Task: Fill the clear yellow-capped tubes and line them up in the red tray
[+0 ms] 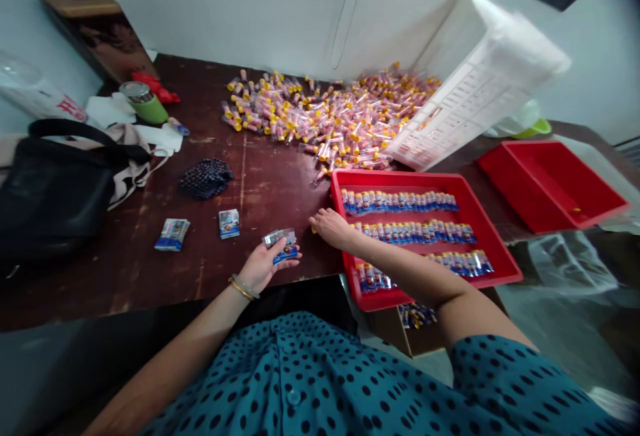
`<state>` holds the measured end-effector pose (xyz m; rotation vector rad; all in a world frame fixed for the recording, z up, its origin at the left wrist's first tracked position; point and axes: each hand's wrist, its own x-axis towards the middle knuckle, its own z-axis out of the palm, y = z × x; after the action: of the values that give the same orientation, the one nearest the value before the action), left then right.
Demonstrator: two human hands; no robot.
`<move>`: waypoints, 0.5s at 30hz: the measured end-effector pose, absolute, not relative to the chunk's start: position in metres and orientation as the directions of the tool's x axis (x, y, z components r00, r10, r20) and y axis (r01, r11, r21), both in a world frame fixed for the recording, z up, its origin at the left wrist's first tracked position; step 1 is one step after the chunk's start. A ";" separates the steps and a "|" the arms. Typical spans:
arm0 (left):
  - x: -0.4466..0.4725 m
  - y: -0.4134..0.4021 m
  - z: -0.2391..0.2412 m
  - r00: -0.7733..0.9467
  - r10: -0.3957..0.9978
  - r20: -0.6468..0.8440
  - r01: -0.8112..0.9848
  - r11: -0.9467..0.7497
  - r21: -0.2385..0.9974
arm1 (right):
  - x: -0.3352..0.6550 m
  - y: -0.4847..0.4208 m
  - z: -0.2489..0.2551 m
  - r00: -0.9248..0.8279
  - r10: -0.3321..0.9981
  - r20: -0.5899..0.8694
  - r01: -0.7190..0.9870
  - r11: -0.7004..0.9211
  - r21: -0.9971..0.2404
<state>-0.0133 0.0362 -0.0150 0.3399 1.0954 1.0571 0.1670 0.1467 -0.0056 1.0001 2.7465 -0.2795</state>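
My left hand (263, 264) is closed on a small stack of printed labels (283, 245) near the front edge of the dark wooden table (150, 263). My right hand (331, 226) rests on the table just left of a red tray (505, 269); its fingers curl down, and a small yellow-capped tube seems to be at its fingertips. The tray holds rows of labelled tubes (400, 201). A big pile of clear tubes with yellow caps (330, 113) lies at the back of the table.
Two more label stacks (171, 234) (229, 223) lie to the left. A black bag (50, 189), a green cup (145, 103) and a dark pouch (206, 177) sit left. A tilted white crate (480, 83) and another red tray (550, 183) stand right.
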 end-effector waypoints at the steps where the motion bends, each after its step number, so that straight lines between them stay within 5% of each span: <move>1: -0.016 0.035 -0.015 0.037 0.837 -0.547 -0.526 0.481 0.701 | 0.166 0.146 -0.004 -0.776 0.583 -0.242 0.628 0.752 -0.200; 5: -0.020 0.031 -0.017 -0.111 0.867 -0.485 -0.498 0.374 0.782 | 0.169 0.141 0.014 -0.828 0.557 -0.063 0.442 0.581 -0.684; 7: -0.017 0.029 -0.016 -0.157 0.881 -0.447 -0.465 0.334 0.820 | 0.166 0.132 0.022 -0.799 0.601 -0.030 0.376 0.460 -0.804; 15: -0.012 0.024 -0.009 -0.004 0.921 -0.389 -0.331 0.366 0.870 | 0.158 0.100 0.030 -0.757 0.651 0.062 0.346 0.478 -0.807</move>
<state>-0.0122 0.0240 -0.0091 0.6501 1.1749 1.1040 0.1575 0.0995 0.0298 1.0591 2.9997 -1.4846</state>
